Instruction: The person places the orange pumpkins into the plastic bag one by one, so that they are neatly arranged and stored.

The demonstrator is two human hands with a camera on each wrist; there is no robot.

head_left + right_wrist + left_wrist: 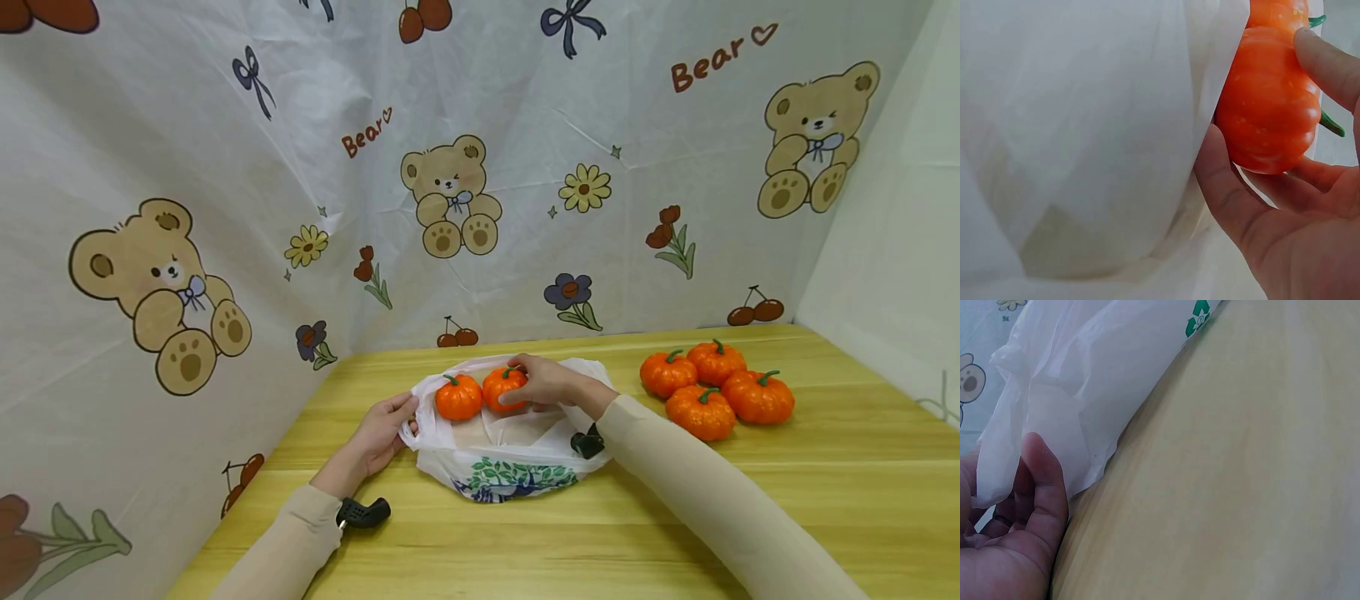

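A white plastic bag (pixel 517 462) with a green and blue tree print lies on its side with its mouth spread. Its left rim is pinched by my left hand (pixel 382 429), thumb and fingers on the thin film (pixel 1085 369) in the left wrist view. Inside the bag a small orange toy pumpkin (pixel 459 398) with a green stem sits at the left. Beside it is a second orange pumpkin (pixel 501 390), which my right hand (pixel 551 383) holds with thumb and fingers around it. The right wrist view shows this held pumpkin (pixel 1269 103) against the bag film.
To the right of the bag, several more orange pumpkins (pixel 705 412) stand in a cluster on the wooden table (pixel 450 550). A cloth (pixel 510 283) with printed bears hangs behind and to the left. Black devices are strapped at both wrists.
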